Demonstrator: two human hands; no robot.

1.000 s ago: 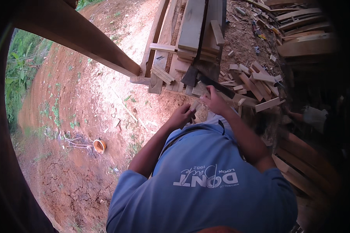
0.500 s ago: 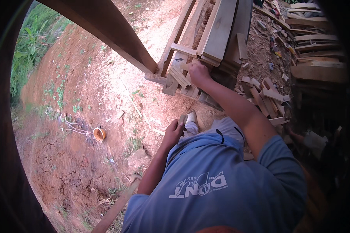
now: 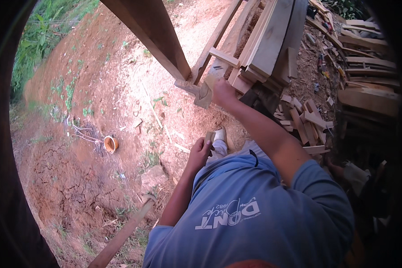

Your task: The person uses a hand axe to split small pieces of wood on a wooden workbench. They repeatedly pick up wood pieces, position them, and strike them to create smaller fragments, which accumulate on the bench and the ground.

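My left hand (image 3: 199,152) is closed around a small wooden block (image 3: 209,136) in front of my waist. My right hand (image 3: 224,92) reaches out to the near end of a wooden workbench and is closed on a short wooden piece (image 3: 210,82); its fingers are partly hidden. Just beyond that hand, a short batten (image 3: 224,57) lies across the bench timbers. Right of it is a stack of long planks (image 3: 267,44), their ends toward me.
A thick wooden post (image 3: 158,35) slants in at the upper left, beside the bench. Offcuts (image 3: 303,118) are heaped to the right, with stacked timber (image 3: 368,67) farther over. An orange bucket (image 3: 110,144) lies on the bare earth at left. A pole (image 3: 125,232) stands at lower left.
My right hand has moved slightly toward me and left over the bench end. The small wooden strips that lay there no longer show. The view has shifted a little; my left hand keeps its block.
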